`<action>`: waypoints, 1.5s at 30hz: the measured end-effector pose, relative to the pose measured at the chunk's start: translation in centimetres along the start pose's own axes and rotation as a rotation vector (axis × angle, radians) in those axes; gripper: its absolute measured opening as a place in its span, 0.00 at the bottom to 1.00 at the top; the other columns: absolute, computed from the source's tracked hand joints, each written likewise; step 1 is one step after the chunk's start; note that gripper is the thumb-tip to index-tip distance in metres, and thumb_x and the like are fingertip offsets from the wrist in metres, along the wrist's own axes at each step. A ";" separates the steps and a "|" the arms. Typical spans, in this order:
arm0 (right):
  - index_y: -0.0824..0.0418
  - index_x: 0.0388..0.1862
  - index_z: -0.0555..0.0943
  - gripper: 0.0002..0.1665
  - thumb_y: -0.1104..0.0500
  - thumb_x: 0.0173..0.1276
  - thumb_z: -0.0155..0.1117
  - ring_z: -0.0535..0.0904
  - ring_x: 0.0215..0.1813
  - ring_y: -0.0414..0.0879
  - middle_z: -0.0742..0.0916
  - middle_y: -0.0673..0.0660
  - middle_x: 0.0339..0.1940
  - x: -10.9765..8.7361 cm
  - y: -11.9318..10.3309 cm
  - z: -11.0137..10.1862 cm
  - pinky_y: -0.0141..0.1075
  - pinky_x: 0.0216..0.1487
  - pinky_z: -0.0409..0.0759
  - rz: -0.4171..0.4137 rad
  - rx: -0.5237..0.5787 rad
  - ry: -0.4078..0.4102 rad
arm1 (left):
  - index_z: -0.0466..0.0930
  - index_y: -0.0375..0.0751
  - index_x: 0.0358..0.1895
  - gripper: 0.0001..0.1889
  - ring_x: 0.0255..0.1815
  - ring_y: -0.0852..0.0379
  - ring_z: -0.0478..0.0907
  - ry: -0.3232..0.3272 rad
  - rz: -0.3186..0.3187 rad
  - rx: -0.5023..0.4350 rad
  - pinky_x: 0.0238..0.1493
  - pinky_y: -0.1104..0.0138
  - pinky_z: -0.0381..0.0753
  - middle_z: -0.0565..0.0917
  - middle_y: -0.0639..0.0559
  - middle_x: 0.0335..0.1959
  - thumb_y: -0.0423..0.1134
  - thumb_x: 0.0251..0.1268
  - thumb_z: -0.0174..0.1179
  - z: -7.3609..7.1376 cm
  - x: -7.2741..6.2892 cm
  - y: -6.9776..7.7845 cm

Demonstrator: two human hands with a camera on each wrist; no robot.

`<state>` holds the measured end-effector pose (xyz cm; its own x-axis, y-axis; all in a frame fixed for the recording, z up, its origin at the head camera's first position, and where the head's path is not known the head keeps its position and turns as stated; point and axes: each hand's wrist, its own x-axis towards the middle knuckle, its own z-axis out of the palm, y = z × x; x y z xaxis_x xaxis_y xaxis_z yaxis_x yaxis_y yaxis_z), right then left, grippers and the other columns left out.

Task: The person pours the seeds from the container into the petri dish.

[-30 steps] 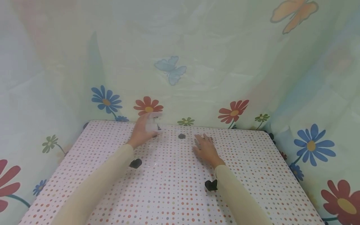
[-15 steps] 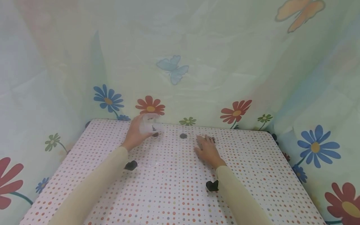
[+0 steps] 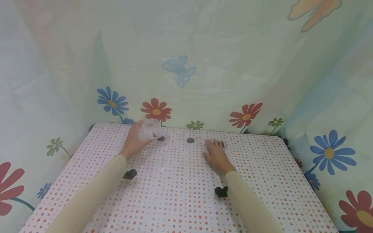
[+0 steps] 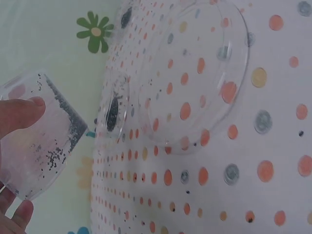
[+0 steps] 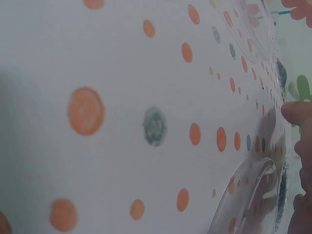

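My left hand (image 3: pixel 133 141) grips a clear plastic cup (image 3: pixel 148 130) above the far left of the table. Thumb and fingers lie on opposite sides of it. In the left wrist view the cup (image 4: pixel 51 129) is tilted, with fine dark grains gathered in one corner and speckled along its wall. Below it, a small clear dish holds a heap of dark grains (image 4: pixel 113 114). My right hand (image 3: pixel 217 157) is low over the table, fingers extended, beside scattered dark grains (image 3: pixel 221 143). A clear round dish (image 5: pixel 265 178) is near its fingers; whether they touch it is hidden.
Another heap of dark grains (image 3: pixel 190 140) stands between the hands. A large clear round lid or dish (image 4: pixel 243 78) lies on the dotted table nearer me. Stray grains speckle the cloth. A flowered curtain (image 3: pixel 204 81) hangs behind and along both sides.
My left hand has moved left and slightly down with the cup, and the cup's tilt has changed. My right hand has stayed almost where it was.
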<state>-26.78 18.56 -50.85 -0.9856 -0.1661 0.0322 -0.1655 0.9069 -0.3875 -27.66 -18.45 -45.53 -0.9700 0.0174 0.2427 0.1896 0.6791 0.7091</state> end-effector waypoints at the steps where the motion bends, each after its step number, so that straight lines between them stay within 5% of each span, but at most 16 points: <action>1: 0.58 0.76 0.58 0.37 0.48 0.73 0.53 0.47 0.80 0.60 0.64 0.60 0.77 0.0 0.0 -0.1 0.55 0.80 0.40 -0.006 -0.001 0.000 | 0.50 0.53 0.76 0.50 0.76 0.42 0.55 -0.004 -0.008 0.004 0.72 0.41 0.59 0.58 0.47 0.76 0.46 0.52 0.72 -0.1 -0.1 -0.1; 21: 0.60 0.74 0.62 0.36 0.49 0.72 0.56 0.53 0.79 0.62 0.69 0.63 0.74 -0.2 -0.5 -0.5 0.58 0.78 0.48 -0.088 0.040 0.046 | 0.45 0.53 0.77 0.52 0.78 0.38 0.49 0.000 -0.098 -0.005 0.74 0.40 0.52 0.52 0.43 0.78 0.49 0.53 0.71 -1.4 -1.3 -2.5; 45: 0.58 0.73 0.64 0.34 0.50 0.71 0.58 0.57 0.77 0.61 0.69 0.63 0.73 -0.9 -1.8 -1.3 0.58 0.76 0.56 -0.073 0.069 0.067 | 0.36 0.54 0.79 0.55 0.75 0.33 0.54 -0.035 -0.172 0.001 0.71 0.38 0.58 0.50 0.37 0.78 0.48 0.57 0.68 -2.8 -3.0 -4.6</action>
<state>-25.60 17.58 -48.99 -0.9716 -0.2025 0.1228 -0.2362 0.8643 -0.4440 -25.23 -23.66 -47.68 -0.9928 -0.0737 0.0941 0.0199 0.6750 0.7375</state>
